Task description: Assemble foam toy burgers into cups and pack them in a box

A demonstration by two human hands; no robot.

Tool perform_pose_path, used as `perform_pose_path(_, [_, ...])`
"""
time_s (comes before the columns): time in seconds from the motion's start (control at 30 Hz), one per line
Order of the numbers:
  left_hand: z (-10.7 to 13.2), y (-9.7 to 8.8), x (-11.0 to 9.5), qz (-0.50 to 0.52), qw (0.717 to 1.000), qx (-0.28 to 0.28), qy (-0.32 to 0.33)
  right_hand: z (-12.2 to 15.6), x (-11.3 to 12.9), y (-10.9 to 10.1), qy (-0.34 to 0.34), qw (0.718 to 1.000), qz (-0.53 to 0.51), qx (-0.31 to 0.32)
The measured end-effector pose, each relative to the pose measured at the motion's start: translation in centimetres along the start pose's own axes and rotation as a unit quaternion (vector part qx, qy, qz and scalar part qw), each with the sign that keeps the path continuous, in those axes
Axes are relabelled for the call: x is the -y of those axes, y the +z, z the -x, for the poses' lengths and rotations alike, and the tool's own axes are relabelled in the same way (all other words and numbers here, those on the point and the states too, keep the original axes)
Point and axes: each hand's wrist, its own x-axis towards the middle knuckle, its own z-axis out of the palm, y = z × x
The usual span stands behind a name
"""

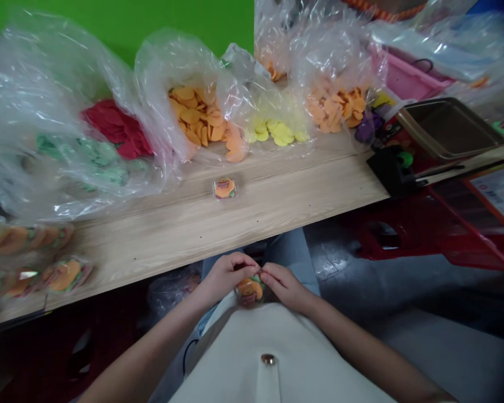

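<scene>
Close to my body, below the table edge, both hands are closed on a small clear plastic pack [249,292] with orange and green pieces inside. My left hand [231,274] pinches its upper left side, thumb and fingers together. On the upper right edge, my right hand [286,284] pinches with its fingertips near the left ones. The fingers cover the top of the pack. A similar clear pack [225,188] with an orange piece and a printed label lies alone on the wooden table [277,190], beyond my hands.
Open plastic bags stand along the back, holding red pieces [117,129], orange pieces [197,115], yellow pieces [279,131] and peach-orange pieces [336,109]. Several filled packs [67,274] sit at the left. A brown tray [449,129], a black tape dispenser [392,170] and a pink basket [415,75] are at the right.
</scene>
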Motion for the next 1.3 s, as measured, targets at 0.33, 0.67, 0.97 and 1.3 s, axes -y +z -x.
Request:
perform_pose_path(0.33, [1.2, -0.8, 2.1, 0.287, 0.951, -0.021, -0.114, 0.9, -1.3, 0.2, 0.09, 0.989, -0.117, 0.006])
perform_pose_path(0.67, [1.0, -0.7, 1.6, 0.265, 0.954, 0.024, -0.136, -1.0, 0.9, -1.9, 0.036, 0.993, 0.061, 0.091])
perform_pose_path(0.97, [0.9, -0.5, 1.3, 0.221, 0.97, -0.025, -0.097, -0.5, 0.0, -1.2, 0.08, 0.992, -0.074, 0.067])
perform_pose_path(1.3, [1.2, 0.9, 1.6, 0.185, 0.977, -0.045, -0.096, 0.3, -0.8, -1.2, 0.079, 0.987, -0.108, 0.084])
